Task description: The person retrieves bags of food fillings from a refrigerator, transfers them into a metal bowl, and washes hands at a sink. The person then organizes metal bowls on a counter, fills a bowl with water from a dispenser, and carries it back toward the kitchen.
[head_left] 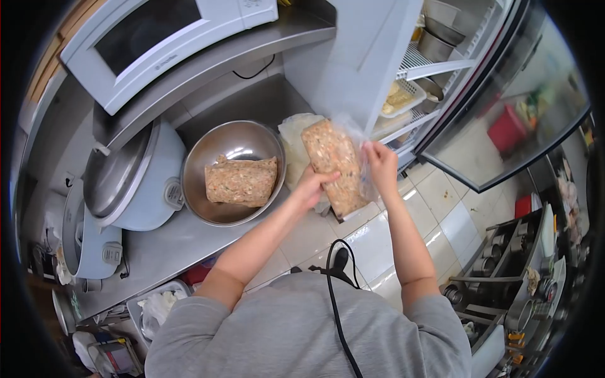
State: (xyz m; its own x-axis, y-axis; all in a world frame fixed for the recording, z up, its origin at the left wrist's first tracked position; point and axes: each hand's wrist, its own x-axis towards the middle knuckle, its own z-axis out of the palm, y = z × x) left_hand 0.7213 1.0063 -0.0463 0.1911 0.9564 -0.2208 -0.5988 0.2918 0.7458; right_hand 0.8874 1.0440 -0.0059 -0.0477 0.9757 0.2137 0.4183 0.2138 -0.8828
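My left hand point(311, 185) grips the lower left side of a pinkish-brown block of minced food point(332, 157), its thumb lying across the face. The block is held up, slightly tilted, right of a steel bowl. Thin clear plastic point(360, 142) clings along the block's right side. The closed fingers of my right hand point(380, 165) pinch that plastic at its right edge. A second, similar block point(241, 181) lies in the steel bowl point(195, 205) on the counter. Behind the held block is a pale plastic bag point(293, 140).
Two large rice cookers point(151, 183) stand left of the bowl. Above them a white microwave point(148, 63) rests on a steel shelf point(252, 53). At upper right a fridge is open, its glass door point(498, 113) swung outward. Racks of pans point(485, 264) stand at lower right.
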